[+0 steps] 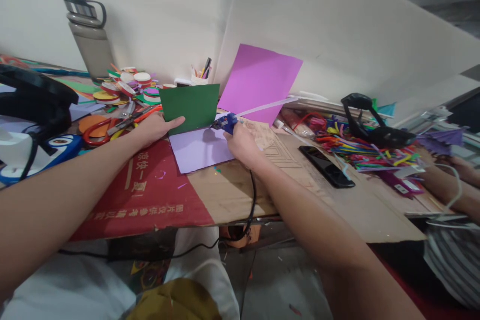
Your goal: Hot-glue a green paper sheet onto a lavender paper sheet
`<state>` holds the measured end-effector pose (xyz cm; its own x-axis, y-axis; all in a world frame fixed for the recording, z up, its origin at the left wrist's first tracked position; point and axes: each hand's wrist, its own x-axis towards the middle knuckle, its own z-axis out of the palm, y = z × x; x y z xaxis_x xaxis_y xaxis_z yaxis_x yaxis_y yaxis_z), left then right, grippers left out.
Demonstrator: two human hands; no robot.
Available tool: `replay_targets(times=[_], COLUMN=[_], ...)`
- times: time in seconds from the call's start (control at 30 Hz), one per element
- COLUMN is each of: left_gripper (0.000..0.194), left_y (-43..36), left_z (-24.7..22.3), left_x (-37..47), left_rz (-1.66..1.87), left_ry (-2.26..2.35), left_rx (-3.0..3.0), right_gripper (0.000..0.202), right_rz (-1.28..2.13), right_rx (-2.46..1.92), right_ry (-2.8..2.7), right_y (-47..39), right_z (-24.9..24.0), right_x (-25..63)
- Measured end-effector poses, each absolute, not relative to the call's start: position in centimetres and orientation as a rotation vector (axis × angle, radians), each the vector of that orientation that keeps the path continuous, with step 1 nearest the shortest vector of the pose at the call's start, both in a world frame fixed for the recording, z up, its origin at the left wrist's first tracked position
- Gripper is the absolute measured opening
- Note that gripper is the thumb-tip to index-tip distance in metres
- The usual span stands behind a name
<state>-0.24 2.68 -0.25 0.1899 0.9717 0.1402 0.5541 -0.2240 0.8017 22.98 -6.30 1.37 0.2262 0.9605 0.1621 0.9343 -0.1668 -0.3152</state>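
My left hand pinches the left edge of a green card, which stands nearly upright. Below it a lavender sheet lies on the cardboard and meets the card's lower edge. My right hand is wrapped around a blue hot glue gun. Its nozzle is at the line between green and lavender, near the right end; I cannot tell whether it touches. From the back of the gun a long whitish glue stick sticks out to the right. A black cord hangs below my right hand.
Left stand scissors, rolls of tape and a grey bottle. A purple sheet leans on the wall. To the right lie a black phone and colourful strips; another person's arm is at the far right.
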Motion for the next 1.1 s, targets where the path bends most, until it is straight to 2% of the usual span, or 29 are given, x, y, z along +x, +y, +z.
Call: replay_targets(times=[0.37, 1.1], left_gripper=[0.056, 0.059], left_y=[2.7, 2.6], left_z=[0.0, 0.2], left_x=[-0.2, -0.2], left_rz=[0.791, 0.813], left_ry=[1.381, 1.396], left_rx=[2.043, 2.023], right_gripper=[0.032, 0.034], right_rz=[0.206, 0.27], right_rx=[-2.102, -1.916], right_ry=[-1.804, -1.905], right_y=[-7.5, -7.4], right_z=[1.8, 0.6], right_x=[22.3, 20.2])
